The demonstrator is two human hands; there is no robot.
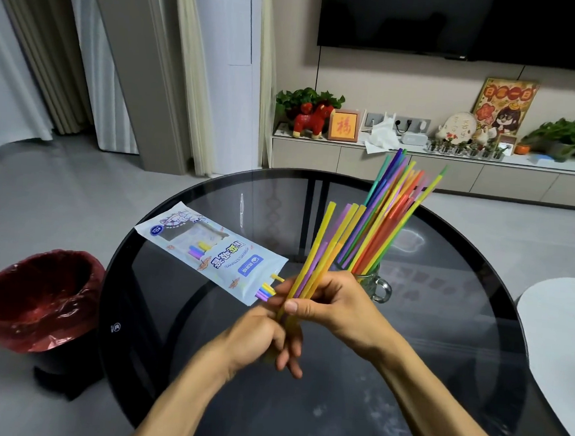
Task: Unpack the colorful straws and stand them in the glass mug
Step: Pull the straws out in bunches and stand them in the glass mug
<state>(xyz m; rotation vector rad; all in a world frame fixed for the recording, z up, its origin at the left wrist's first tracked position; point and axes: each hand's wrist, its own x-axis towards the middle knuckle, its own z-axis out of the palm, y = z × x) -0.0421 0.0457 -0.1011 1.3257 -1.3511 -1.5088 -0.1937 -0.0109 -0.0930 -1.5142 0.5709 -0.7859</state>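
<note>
A small bunch of yellow, orange and purple straws [324, 251] slants up to the right above the table. My right hand [327, 305] grips the bunch near its lower part, and my left hand [264, 338] holds its bottom ends from below. Just behind my right hand stands the glass mug [375, 287], with many coloured straws [394, 205] fanning out of it. The white straw packet [209, 249] lies flat to the left, with a few yellow and purple straws [267, 289] poking out of its open end.
Everything sits on a round dark glass table [334, 408]. A bin with a red liner [35, 299] stands on the floor to the left. A white tabletop edge [559, 356] shows at the right. A low cabinet with plants and ornaments [419, 162] runs along the far wall.
</note>
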